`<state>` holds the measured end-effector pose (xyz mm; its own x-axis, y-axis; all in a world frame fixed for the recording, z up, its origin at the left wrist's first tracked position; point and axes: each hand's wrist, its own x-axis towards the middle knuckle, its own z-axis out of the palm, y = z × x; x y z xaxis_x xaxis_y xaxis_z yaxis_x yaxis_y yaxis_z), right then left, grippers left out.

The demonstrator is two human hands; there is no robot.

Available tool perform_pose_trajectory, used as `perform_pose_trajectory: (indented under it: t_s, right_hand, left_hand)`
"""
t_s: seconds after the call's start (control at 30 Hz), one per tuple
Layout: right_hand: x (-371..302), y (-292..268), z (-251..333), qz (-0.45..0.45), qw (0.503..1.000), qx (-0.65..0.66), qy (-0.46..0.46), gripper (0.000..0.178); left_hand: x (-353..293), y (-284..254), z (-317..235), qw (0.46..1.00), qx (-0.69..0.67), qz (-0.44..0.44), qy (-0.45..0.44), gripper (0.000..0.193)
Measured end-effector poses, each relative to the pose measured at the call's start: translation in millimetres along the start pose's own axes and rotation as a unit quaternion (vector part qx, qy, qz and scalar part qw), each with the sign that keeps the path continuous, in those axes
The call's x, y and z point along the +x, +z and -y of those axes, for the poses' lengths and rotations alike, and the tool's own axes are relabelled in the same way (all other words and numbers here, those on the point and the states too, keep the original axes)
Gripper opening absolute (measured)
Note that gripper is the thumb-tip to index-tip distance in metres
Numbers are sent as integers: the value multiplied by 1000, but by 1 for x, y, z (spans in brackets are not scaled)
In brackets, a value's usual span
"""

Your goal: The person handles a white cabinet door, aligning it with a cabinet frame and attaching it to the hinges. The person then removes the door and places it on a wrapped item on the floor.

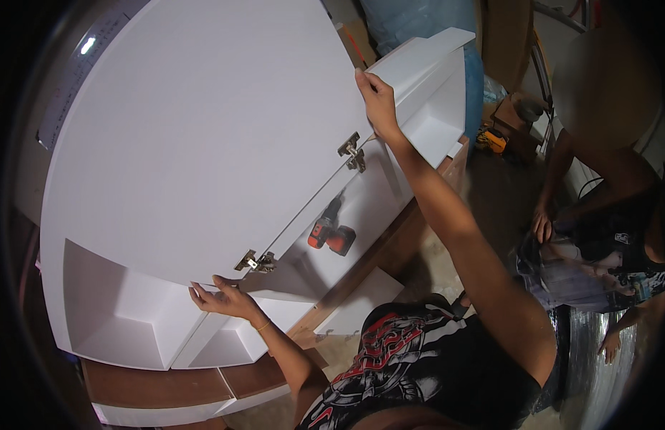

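Observation:
A large white cabinet door (pixel 203 136) stands swung open on two metal hinges. One hinge (pixel 352 151) sits near its upper right corner, the other hinge (pixel 255 262) near its lower left one. At the lower corner my left hand (pixel 226 299) grips the door's edge, thumb on top and fingers beneath. My right hand (pixel 379 106) is closed around the door's right edge, above the upper hinge. Between the hinges, inside the white cabinet (pixel 293 279), lies a red and black cordless drill (pixel 331 233), touched by neither hand.
White open compartments (pixel 110 315) flank the door, over brown wooden bases (pixel 153 380). At the right, another person (pixel 597 236) sits close by, a hand on the lap. A yellow power tool (pixel 492 139) and blue plastic wrapping (pixel 418 18) are farther back.

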<state>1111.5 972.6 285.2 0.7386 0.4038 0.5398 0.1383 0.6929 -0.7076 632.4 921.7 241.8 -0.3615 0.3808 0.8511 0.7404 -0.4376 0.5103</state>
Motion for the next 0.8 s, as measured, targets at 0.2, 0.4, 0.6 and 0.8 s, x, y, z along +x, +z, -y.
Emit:
perform_pose_trajectory:
  t_s: [0.2,0.4,0.6,0.8]
  right_hand:
    - [-6,9,6,-75,996,-42,14,51]
    - [-13,17,14,-99,991,-87,11,51]
    - [-20,25,21,-131,979,-154,-6,46]
    - [-18,25,9,-168,970,-174,-23,38]
  left_hand:
    - [-3,2,-12,998,-38,-2,-53,52]
    - [-1,3,-14,996,-71,-30,-54,54]
    - [2,9,-1,994,-86,-56,-46,51]
    - [0,21,24,996,-40,-82,3,46]
